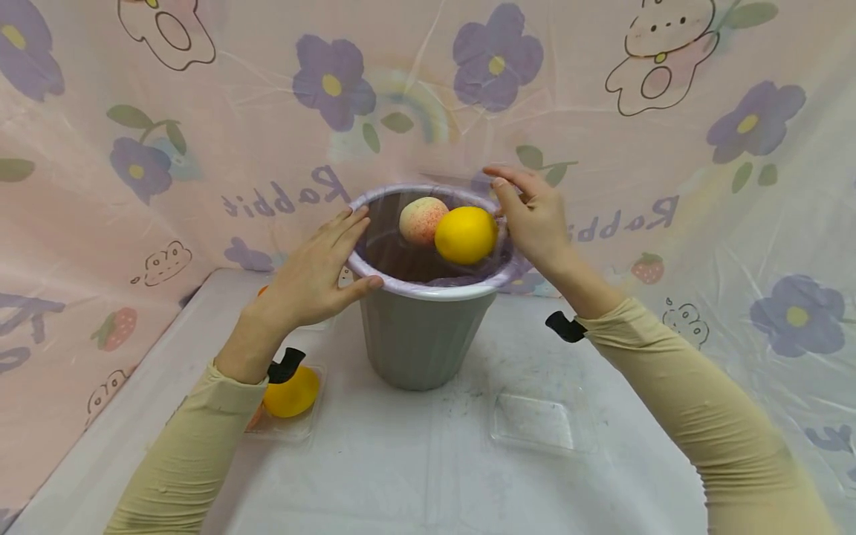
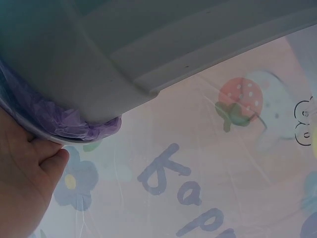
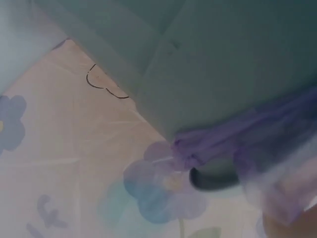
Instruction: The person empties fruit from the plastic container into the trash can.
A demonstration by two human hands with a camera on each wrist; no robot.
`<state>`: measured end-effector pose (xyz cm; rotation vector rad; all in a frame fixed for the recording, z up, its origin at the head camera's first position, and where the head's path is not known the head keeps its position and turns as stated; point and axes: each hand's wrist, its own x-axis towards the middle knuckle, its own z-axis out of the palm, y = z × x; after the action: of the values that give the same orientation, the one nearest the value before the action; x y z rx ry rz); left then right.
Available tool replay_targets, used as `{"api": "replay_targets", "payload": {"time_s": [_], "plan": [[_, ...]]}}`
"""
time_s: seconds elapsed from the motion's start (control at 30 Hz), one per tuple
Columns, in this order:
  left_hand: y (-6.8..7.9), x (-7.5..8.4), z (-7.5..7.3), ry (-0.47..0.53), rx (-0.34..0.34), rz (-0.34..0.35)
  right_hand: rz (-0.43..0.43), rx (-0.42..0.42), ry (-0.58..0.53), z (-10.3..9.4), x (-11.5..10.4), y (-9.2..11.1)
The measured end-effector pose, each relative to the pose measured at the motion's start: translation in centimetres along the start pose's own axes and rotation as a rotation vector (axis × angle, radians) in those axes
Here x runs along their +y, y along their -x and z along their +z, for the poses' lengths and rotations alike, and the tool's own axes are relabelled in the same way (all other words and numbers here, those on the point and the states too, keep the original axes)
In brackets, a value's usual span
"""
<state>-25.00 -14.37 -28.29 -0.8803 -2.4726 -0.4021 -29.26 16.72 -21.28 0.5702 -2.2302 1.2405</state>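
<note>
at bin rim (image 1: 438,293), left hand (image 1: 317,279), thumb spread, right hand (image 1: 535,223) curled

On the pink cloth (image 1: 414,26) I can read "Rabbit" (image 1: 284,195) in mirror writing, and again farther right, partly covered. Large purple letters (image 1: 39,321) at its left side are cut off; I can't make out the word.

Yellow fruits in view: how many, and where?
2: one yellow fruit at the mouth of the bin, a second yellow fruit in the left clear tray. Others may be hidden inside the bin.
</note>
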Motion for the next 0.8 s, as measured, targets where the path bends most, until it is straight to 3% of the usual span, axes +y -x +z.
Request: {"api": "replay_targets", "payload": {"time_s": [0.17, 0.5, 0.8], "plan": [[0.0, 0.0, 0.0, -0.003, -0.001, 0.000, -0.157, 0.001, 0.124, 0.6, 0.2, 0.2], [0.1, 0.1, 0.1, -0.004, -0.001, 0.002, -0.438, -0.056, 0.205, 1.3, 0.9, 0.7], [0.1, -0.1, 0.1, 0.005, 0.015, 0.011, -0.433, 0.013, 0.101, 0.8, 0.6, 0.1]]}}
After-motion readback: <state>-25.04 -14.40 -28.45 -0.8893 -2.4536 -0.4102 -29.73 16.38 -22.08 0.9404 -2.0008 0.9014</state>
